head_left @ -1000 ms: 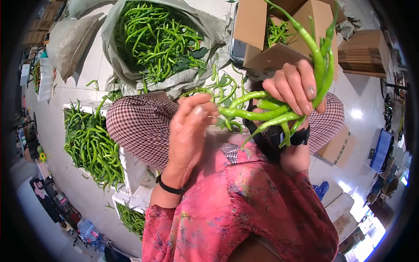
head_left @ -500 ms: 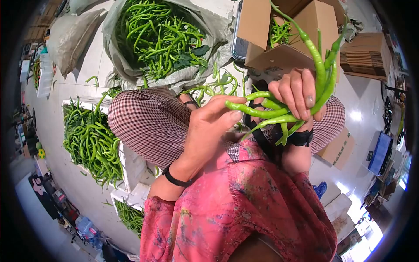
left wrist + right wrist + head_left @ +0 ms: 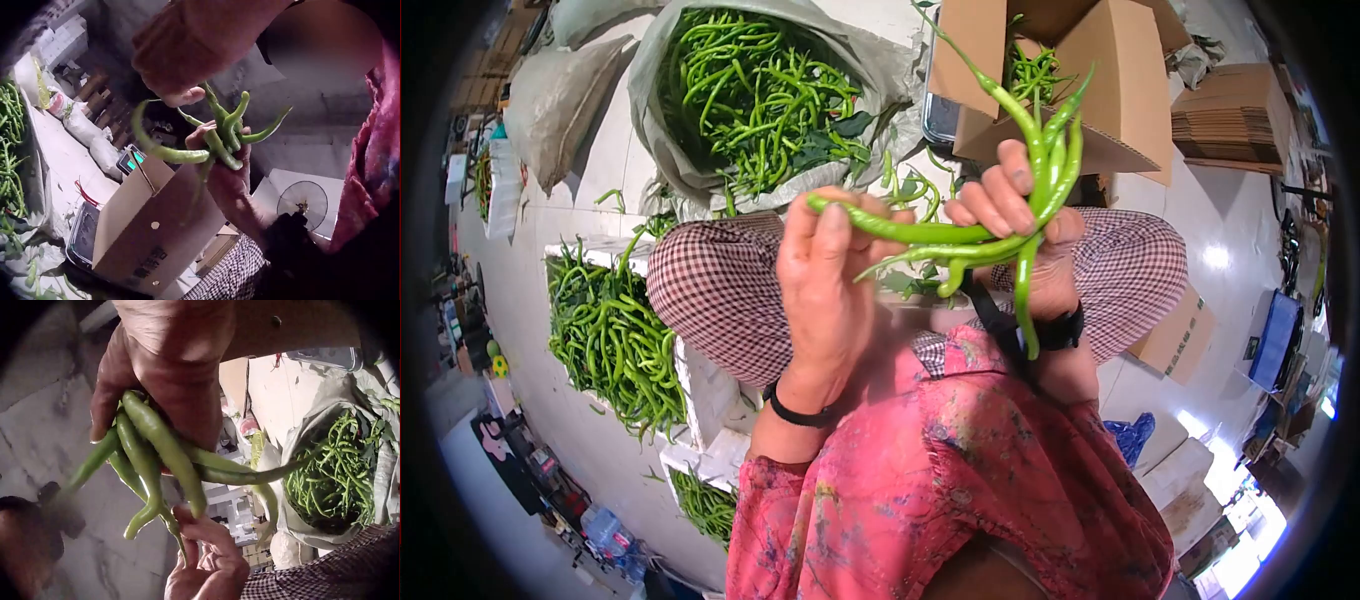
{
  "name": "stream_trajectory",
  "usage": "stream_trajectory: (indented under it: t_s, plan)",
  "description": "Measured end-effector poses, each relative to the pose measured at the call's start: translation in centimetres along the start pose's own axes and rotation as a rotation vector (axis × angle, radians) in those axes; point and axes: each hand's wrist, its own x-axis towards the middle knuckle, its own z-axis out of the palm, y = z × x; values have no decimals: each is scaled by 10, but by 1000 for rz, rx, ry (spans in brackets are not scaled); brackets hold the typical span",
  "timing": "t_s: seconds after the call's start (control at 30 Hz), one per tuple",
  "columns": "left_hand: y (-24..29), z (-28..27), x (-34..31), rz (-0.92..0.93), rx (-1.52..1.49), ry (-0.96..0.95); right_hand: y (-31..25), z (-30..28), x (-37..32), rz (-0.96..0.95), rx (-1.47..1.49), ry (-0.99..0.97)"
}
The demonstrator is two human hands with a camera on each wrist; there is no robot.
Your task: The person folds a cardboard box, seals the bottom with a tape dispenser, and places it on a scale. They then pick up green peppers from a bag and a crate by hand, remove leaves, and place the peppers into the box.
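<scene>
My right hand grips a bunch of long green chili peppers, their curved ends fanning out above and to the left; the right wrist view shows several of the peppers hanging from its grasp. One long pepper reaches left from the bunch to my left hand. The left thumb lies over that pepper near its end, with the fingers behind, pinching it. In the right wrist view, the left hand sits below the peppers, fingertips close to their ends. The right palm is largely hidden.
A large sack of green peppers lies open ahead. An open cardboard box with peppers inside stands front right. On the left are white foam boxes heaped with peppers. Checkered knees flank the hands. Flattened cartons are stacked far right.
The right hand has shifted left with its bunch, and the peppers have swung round in it. The left hand moved in to the pepper ends, then back left, now pinching one pepper.
</scene>
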Motion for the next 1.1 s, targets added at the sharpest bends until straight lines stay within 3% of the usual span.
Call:
stream_trajectory:
  t_s: [0.1, 0.17, 0.23, 0.33, 0.43, 0.63, 0.67, 0.77, 0.83, 0.9, 1.03, 1.1]
  plan:
    - [4, 0, 0, 188, 108, -67, 8, 9, 2, 30, -27, 115]
    - [8, 5, -2, 210, 80, -63, 13, 2, 1, 73, -128, 77]
    - [14, 9, -3, 236, 55, -52, 18, -3, 1, 102, -33, -13]
    - [19, 11, -1, 213, 20, -32, 19, 27, 0, 321, -191, 298]
    - [28, 4, -3, 244, 41, -58, 17, 38, -8, 454, -353, 308]
    - [58, -1, 1, 278, -23, 48, 36, 54, -9, 348, -245, 406]
    - [65, -6, 0, 252, -87, 92, 30, 45, -10, 509, -235, 236]
    - [77, -26, -2, 272, -84, 28, 36, 39, -15, 720, -183, 35]
    - [82, -19, -7, 277, -83, 102, 51, 44, -14, 555, -164, 240]
    - [83, -18, -8, 275, -98, 165, 53, 38, -16, 556, -59, 284]
    - [100, -45, 5, 329, -288, 30, 46, 41, -20, 671, -159, 31]
    - [112, -49, 13, 265, -603, -61, 46, 49, -19, 668, -272, 102]
